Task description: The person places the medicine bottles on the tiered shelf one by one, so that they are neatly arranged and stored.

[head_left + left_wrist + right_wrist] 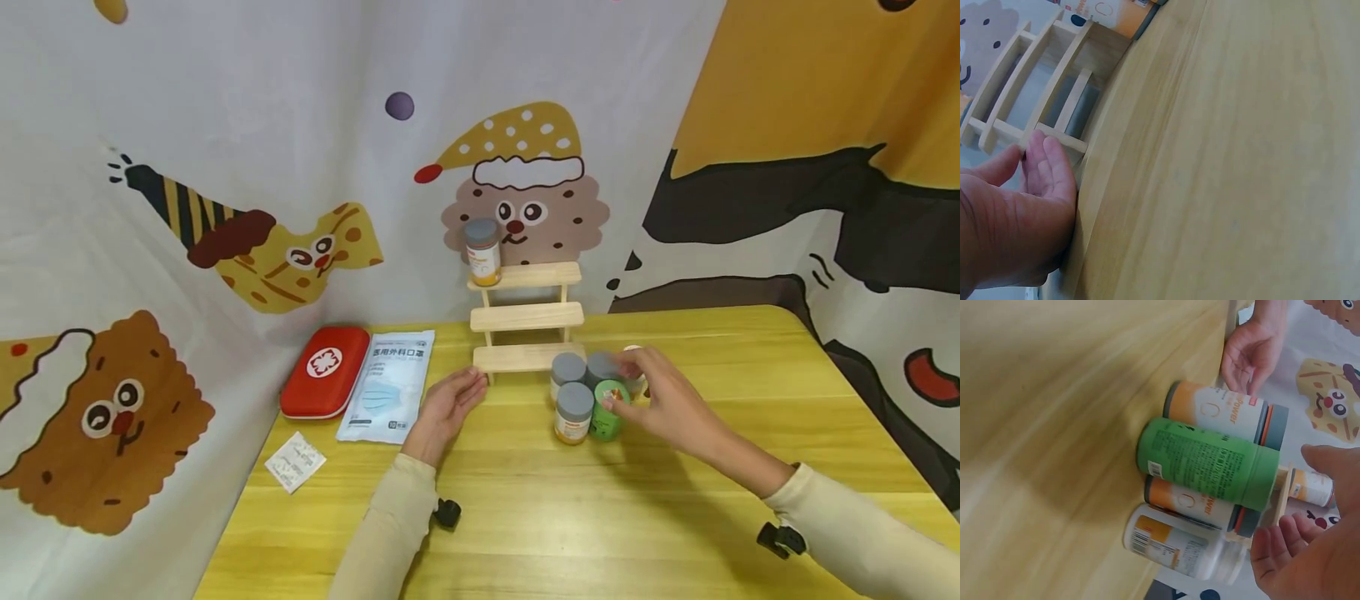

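My left hand (448, 408) rests on the table at the left end of a three-tier wooden rack (527, 317); its fingertips touch the lowest step. The right hand (660, 400) hovers over a cluster of bottles, thumb and fingers spread apart. Nearest to it are a green bottle (1207, 462) and a white bottle (1175, 544) with a white cap, which the fingers partly hide in the head view. Grey-capped vitamin C jars (573, 412) stand close beside the green bottle. Another grey-capped jar (482, 252) sits on the rack's top step, at the left.
Left of the rack lie a red first-aid case (326, 372) and a pack of surgical masks (386, 387). A small white printed packet (296, 462) is near the table's left edge. Behind the table (525, 517) hangs a cartoon-print curtain (420, 50).
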Tool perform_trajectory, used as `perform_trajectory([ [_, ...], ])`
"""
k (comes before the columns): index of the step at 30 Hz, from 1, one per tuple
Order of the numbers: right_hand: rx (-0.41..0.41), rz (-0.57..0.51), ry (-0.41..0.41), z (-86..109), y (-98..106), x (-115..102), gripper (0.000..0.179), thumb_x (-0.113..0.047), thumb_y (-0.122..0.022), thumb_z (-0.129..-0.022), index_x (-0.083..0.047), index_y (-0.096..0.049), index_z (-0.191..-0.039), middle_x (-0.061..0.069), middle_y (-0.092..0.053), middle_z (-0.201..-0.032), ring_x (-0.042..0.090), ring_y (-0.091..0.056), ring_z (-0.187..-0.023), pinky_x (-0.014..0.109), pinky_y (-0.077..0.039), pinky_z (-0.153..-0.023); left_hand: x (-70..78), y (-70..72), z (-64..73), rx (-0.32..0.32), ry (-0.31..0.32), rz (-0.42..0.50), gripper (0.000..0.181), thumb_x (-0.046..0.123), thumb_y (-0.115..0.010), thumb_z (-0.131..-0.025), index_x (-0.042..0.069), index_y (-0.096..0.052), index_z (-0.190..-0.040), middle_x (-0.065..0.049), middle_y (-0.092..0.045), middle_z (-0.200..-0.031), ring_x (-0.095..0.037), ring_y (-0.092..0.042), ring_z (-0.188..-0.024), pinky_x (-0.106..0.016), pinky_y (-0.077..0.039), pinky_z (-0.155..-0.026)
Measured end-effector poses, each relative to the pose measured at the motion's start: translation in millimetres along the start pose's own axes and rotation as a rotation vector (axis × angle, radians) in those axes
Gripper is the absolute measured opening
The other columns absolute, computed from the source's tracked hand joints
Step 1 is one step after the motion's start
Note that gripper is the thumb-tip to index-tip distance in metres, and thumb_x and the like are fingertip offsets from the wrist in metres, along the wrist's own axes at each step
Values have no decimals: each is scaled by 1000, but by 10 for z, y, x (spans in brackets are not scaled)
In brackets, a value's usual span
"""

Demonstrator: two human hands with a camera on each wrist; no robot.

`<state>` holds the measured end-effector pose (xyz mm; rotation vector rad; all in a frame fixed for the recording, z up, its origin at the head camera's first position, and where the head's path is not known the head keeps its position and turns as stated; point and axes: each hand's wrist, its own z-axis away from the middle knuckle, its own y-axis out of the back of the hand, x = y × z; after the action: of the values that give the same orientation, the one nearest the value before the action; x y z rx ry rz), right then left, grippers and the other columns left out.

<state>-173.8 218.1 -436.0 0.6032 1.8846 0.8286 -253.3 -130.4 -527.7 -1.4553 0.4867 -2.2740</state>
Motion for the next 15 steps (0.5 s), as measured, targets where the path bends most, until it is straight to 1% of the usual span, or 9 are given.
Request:
perform_trajectory([
  [3, 10, -10, -18, 62, -15, 4, 61, -22, -91, -85, -5, -60, -134, 12, -64, -118, 26, -61, -101, 24, -51, -71, 5, -13, 1, -2, -3, -10, 39, 4, -63, -105, -7, -57, -142, -8, -77, -106, -18, -76, -104, -40, -56, -116],
  [5, 12, -10, -31, 96, -35, 9, 61, -21, -92, -84, -5, -59, -133, 12, -63, -121, 27, -62, -103, 24, -52, -73, 5, -16, 8, -4, -7, -19, 39, 4, -62, -105, -7, -56, -143, -7, -77, -106, -18, -76, -105, -40, -56, -116],
  [9, 12, -7, -62, 145, -86, 27, 62, -21, -93, -83, -6, -59, -132, 13, -63, -124, 28, -63, -107, 29, -56, -76, 8, -23, 19, -3, -13, -29, 39, 5, -62, -106, -8, -56, -143, -7, -77, -105, -18, -76, -104, -40, -58, -115],
  [15, 16, 8, -94, 184, -145, 53, 61, -21, -93, -83, -4, -60, -132, 13, -63, -121, 26, -62, -105, 25, -54, -74, 2, -17, 0, 2, -10, -20, 40, 5, -62, -106, -8, -55, -143, -8, -78, -105, -18, -76, -104, -39, -59, -113],
])
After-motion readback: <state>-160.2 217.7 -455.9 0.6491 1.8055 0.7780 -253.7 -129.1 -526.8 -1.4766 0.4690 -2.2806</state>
